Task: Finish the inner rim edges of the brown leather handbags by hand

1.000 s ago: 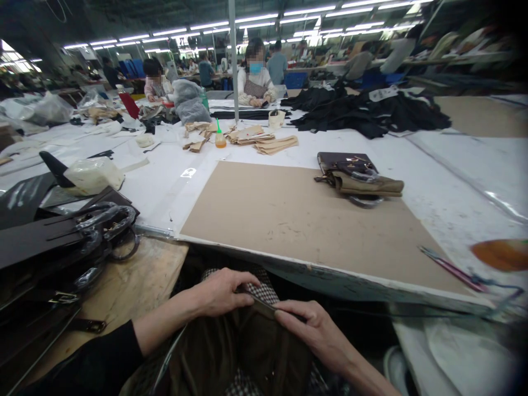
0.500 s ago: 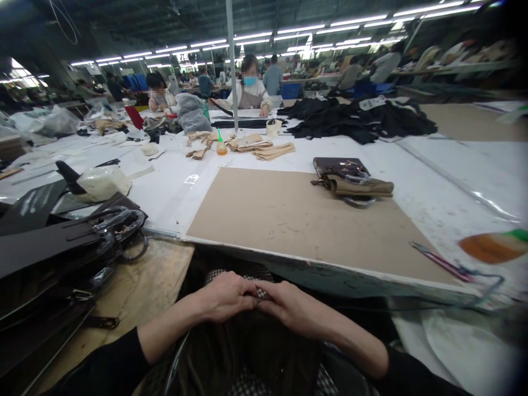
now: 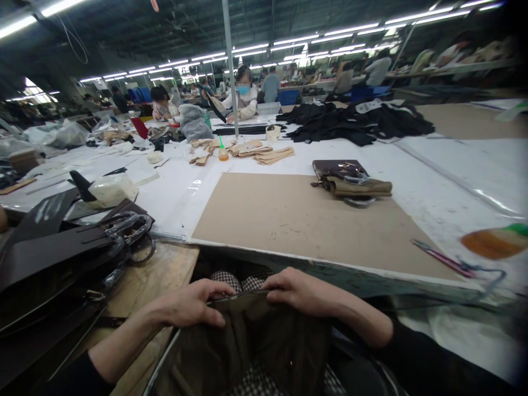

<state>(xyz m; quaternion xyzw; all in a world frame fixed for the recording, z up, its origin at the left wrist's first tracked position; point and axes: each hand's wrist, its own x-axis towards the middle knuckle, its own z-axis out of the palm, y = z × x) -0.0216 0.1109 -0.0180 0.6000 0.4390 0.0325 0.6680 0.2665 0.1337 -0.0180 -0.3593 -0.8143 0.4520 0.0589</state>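
Item: dark brown bag [image 3: 256,346], on the lap, below the table edge [image 3: 330,272].
Top edge: runs left to right between the hands.
Left hand [image 3: 193,305]: fingers pinched on the left part of the edge.
Right hand [image 3: 299,291]: fingers curled over the right part.
Nearer hand: neither; both touching.

One camera is sitting on the person's head, looking forward and down. It is looking close at the hands [image 3: 243,300] and far across the long table [image 3: 433,181].

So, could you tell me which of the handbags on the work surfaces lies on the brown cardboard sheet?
The small brown-and-tan handbag at the cardboard sheet's far right corner; the dark handbags are stacked on the wooden bench at left.
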